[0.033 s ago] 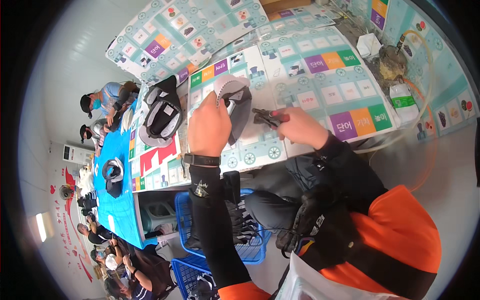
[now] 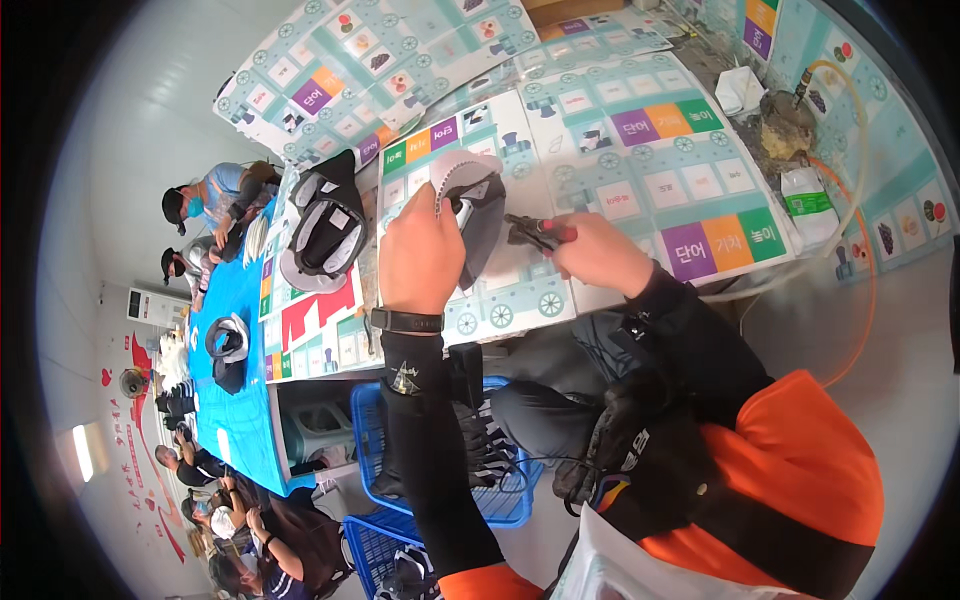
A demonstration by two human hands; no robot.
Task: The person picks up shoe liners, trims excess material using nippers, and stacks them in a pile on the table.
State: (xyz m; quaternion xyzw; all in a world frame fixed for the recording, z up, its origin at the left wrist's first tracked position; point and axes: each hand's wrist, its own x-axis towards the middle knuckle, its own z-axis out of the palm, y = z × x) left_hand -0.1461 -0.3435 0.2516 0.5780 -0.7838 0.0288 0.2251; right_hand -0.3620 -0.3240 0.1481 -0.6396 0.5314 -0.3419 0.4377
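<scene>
My left hand is closed on the edge of a dark grey fabric piece, which has a pale rounded rim with small teeth along its curve. The piece stands over a printed board on the table, and its far side is hidden from me. To its right, my right hand is wrapped round the red handle of dark metal pliers. The jaws of the pliers point left toward the grey fabric, with a small gap visible between them and it.
A black fabric piece with an opening lies left of my hands. A similar piece rests on the blue-covered table, where several people work. Blue baskets stand below. At the right are a white packet and an orange hose.
</scene>
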